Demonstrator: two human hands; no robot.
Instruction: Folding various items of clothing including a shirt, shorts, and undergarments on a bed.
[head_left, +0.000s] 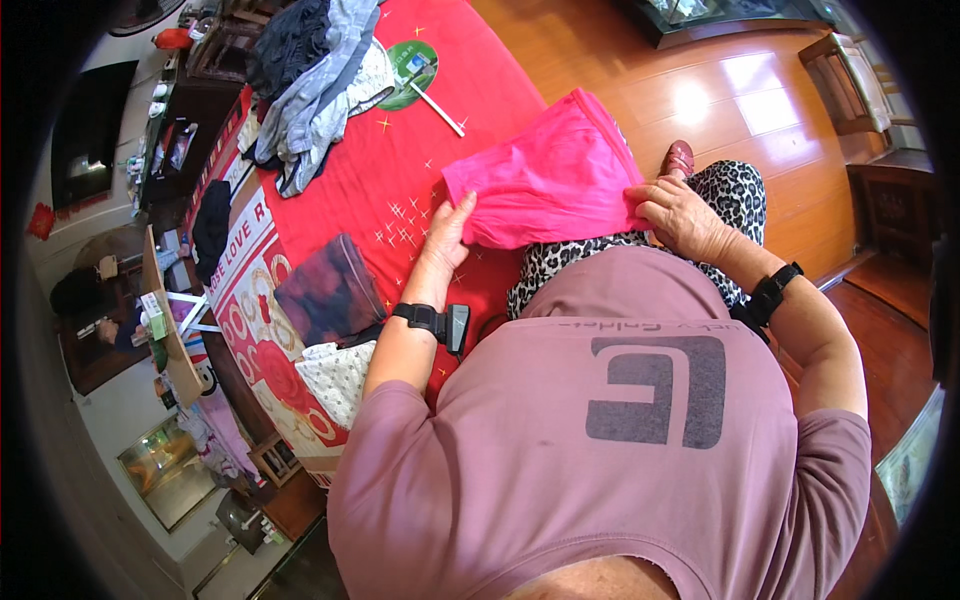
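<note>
A bright pink cloth garment (547, 180) lies spread over my lap, partly on leopard-print trousers (726, 195) and partly over the red bed cover (487, 67). My left hand (450, 229) pinches its lower left corner, thumb on top. At the opposite corner my right hand (679, 214) grips the edge, with the fingertips on the cloth. The garment looks flat, with a seam along its right side; its exact kind cannot be told.
Rumpled clothes (307, 90) are heaped on the bed beside a green round hand fan (409, 75) with a white handle. Left of me lie a folded dark garment (330, 289) and a white patterned cloth (341, 379). Wooden flooring (720, 97) stretches to the right.
</note>
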